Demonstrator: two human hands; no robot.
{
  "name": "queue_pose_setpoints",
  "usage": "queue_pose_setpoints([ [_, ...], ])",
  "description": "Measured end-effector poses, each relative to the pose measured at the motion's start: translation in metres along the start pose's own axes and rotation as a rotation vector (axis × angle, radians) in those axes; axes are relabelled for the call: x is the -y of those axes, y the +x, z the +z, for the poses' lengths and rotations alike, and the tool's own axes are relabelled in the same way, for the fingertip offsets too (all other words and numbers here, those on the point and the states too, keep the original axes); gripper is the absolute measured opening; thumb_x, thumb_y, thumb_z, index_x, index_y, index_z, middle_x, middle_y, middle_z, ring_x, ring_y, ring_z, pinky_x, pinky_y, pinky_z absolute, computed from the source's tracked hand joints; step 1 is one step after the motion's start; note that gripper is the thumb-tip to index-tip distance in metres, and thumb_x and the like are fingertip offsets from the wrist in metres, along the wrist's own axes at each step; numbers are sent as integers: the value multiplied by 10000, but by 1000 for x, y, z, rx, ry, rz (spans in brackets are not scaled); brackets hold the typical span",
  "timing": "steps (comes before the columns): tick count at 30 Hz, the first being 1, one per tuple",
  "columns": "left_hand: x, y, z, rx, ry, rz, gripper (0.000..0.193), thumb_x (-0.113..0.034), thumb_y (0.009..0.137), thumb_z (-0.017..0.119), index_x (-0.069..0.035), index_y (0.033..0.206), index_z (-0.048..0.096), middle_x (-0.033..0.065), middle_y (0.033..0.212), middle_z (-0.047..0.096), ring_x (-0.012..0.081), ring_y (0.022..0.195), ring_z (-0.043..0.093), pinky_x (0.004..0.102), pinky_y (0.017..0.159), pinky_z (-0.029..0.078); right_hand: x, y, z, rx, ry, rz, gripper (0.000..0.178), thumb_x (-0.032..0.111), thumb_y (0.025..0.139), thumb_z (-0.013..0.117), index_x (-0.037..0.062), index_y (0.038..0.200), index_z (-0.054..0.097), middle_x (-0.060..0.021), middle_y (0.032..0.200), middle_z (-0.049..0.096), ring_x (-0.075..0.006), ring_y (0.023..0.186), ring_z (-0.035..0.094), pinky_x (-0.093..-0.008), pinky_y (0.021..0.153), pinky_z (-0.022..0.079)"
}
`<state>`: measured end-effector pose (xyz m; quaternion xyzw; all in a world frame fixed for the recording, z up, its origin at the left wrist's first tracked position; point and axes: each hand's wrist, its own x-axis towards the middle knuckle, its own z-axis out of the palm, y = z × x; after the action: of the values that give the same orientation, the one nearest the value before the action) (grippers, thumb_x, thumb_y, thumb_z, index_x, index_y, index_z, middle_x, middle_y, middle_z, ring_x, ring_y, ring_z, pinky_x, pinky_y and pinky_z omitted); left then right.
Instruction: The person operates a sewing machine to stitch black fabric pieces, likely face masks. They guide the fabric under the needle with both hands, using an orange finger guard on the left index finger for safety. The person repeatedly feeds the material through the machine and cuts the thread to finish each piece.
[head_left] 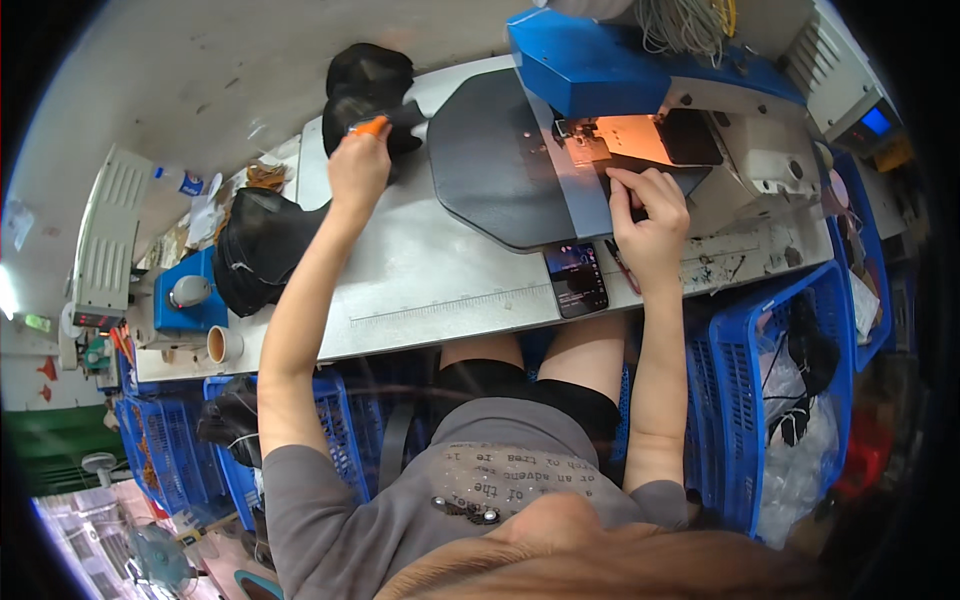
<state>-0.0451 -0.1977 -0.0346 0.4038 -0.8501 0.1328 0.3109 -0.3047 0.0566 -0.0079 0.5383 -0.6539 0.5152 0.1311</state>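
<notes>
Fingers of left hand [358,167] clamp an orange tool [371,127]; I see black fabric pieces [368,72] just beyond, stretching away; whether farther right hand [652,215] pinches, I cannot tell.

- Left hand [358,172] grips an orange item [372,126], black pieces [368,72] just beyond it
- Right hand [650,215] is bent, the blue sewing machine [590,72] beyond it
- Phone [577,282] lies left of the right wrist

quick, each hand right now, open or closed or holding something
Left hand: closed, holding a small orange object.
Right hand: partly curled at the sewing machine; cannot tell whether it grips anything.
</notes>
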Motion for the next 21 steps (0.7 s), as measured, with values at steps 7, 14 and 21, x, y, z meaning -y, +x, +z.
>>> queue_pose_setpoints([
  [7,-113,-5,-86,-5,-344,509,240,-206,801,736,-65,994,751,115,996,709,268,821,669,348,715,542,20,2,5,135,-60,26,79,165,816,709,97,844,736,-19,716,576,-228,738,543,-372,688,393],
  [14,-141,3,-92,395,-451,554,327,-222,831,654,-54,1106,703,117,1117,641,308,948,582,410,880,476,29,1,4,199,-26,113,194,159,775,746,46,933,741,-59,806,594,-255,810,564,-391,735,417],
  [21,-139,6,-76,327,-453,570,371,-221,897,618,-23,1210,618,154,1286,591,315,1042,561,404,939,415,29,16,11,237,-149,149,201,206,811,718,52,940,730,-81,861,630,-277,856,584,-405,763,425],
])
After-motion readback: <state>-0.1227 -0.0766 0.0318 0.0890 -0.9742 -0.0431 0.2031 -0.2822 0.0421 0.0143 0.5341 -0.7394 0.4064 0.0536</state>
